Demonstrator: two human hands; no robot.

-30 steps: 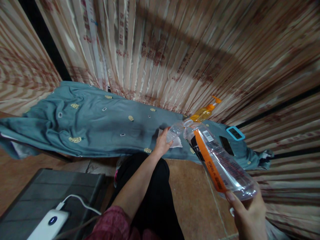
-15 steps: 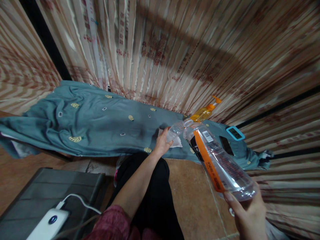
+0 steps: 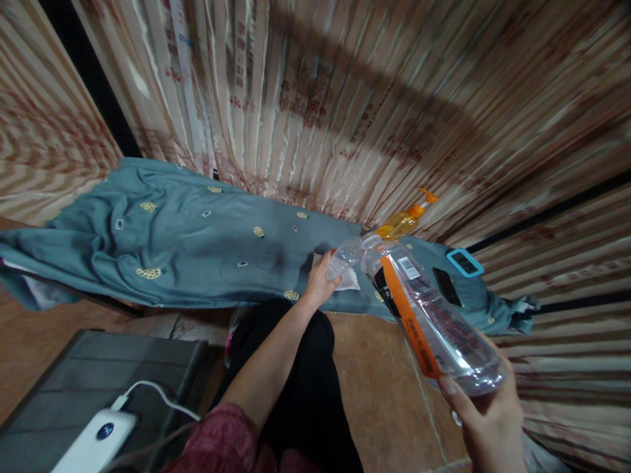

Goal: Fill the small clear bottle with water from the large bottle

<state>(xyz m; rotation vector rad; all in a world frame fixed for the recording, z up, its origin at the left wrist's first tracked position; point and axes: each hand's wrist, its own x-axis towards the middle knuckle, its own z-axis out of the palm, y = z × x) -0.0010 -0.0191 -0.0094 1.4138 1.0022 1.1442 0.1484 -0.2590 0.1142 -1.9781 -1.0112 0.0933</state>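
The large clear bottle (image 3: 444, 322) with the orange and black label lies slantwise across the right half of the frame. Its long axis runs from the base, toward the lower right, up to the neck just right of the middle of the frame. The right hand (image 3: 493, 414) is wrapped about the base end, thumb along the near side just below the label, so it sits at the far end of that axis from the mouth.

The small clear bottle (image 3: 346, 257) slants the other way, from the left hand (image 3: 320, 284) up and to the right, and its mouth end comes to the large bottle's neck. The two necks line up in view, forming a shallow bent line; whether the rims touch or one sits within the other I cannot tell. The left hand is the nearer of the two to this meeting point, its fingers pinching the small bottle's lower end just over a white tissue (image 3: 351, 282) on the cloth-covered desk (image 3: 221, 243).

Just behind the necks, toward the upper right, stands an amber pump bottle (image 3: 399, 225). A dark phone (image 3: 447, 286) lies beyond the large bottle's right side. Any liquid inside either clear bottle is too faint to make out.
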